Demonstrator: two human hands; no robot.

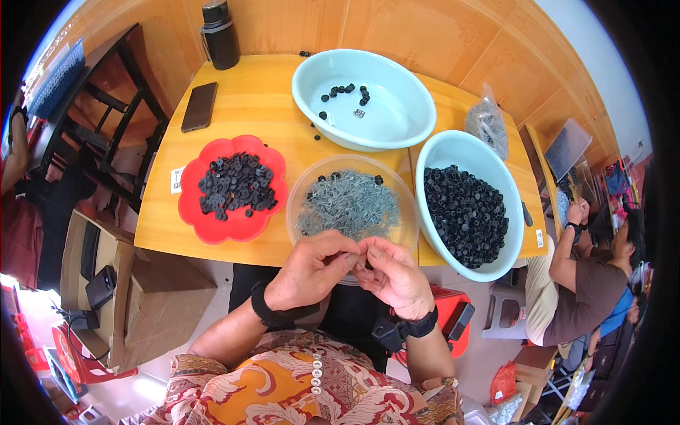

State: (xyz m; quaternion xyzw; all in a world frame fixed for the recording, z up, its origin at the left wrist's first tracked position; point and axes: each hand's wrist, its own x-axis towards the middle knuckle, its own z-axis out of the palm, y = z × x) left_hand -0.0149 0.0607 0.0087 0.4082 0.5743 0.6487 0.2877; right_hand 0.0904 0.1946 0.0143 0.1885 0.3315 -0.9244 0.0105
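My left hand and my right hand meet over the near table edge, thumbs and fingertips pinched together. Whatever sits between the fingertips is too small and covered to make out. Just beyond them is a round clear bowl heaped with silvery screws, with a few black round pieces on its far side. To the left, a red flower-shaped tray holds flat black washer-like pieces. On the right, a pale blue basin carries many small black cap-like pieces.
Another pale blue basin at the back has several black pieces in it. A phone-like dark slab, a black flask and a filled plastic bag stand around the table. Cardboard box lower left; a seated person works at right.
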